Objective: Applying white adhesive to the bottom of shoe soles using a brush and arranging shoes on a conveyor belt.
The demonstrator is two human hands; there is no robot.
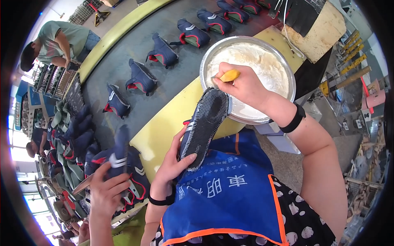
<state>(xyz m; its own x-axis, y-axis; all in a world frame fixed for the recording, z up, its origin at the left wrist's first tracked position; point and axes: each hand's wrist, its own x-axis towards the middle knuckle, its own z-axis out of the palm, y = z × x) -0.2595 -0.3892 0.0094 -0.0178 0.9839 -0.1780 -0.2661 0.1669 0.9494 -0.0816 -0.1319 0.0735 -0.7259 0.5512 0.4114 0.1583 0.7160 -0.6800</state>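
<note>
Printed lettering is present on the blue apron (223, 205): one slanting row of large white characters (217, 186) crosses the fabric above the orange lower border (223, 231), and smaller white characters (219, 163) run in finer lines above that row, on the side nearer the upturned shoe (204, 129). The dark sole (210, 112) of this shoe carries a small marking (198, 148) toward its lower end, just beside the thumb of the left hand (171, 165); the marking appears to be lettering, but its small size prevents a certain reading.
</note>
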